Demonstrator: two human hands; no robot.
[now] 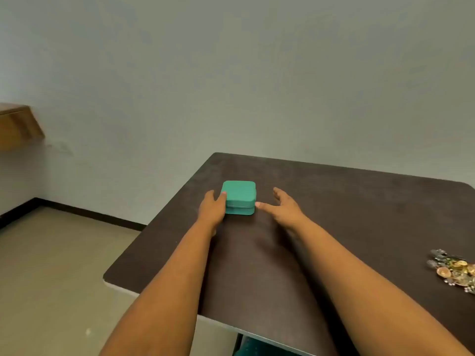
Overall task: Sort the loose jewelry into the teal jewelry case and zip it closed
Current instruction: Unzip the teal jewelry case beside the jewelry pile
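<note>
Teal, leather-look finish: one small jewelry case (239,197), square with rounded corners, lid down and zip seam running round its middle, stood toward the far left corner of the tabletop (334,227).

Item, left: left hand (212,208), fingers loosely spread and holding nothing, lay against the case's left side with one fingertip touching the lid's edge.

Item, centre: the case, flat on the dark brown top, sat squarely between both hands; no long axis to speak of, its near face turned toward the person.

Item, right of case: right hand (284,206), spread wide and empty, thumb tip just beside the case's near right corner; contact could not be confirmed.

Item, far right: loose jewelry (455,272), a tangled heap of gold and silver pieces, at the tabletop's right edge, well apart from the case and partly cut off by the frame.

Assessment: left hand was nearer. The case lay straight ahead of both palms, so closing inward would likely secure it for opening. Sorting not begun.
</note>
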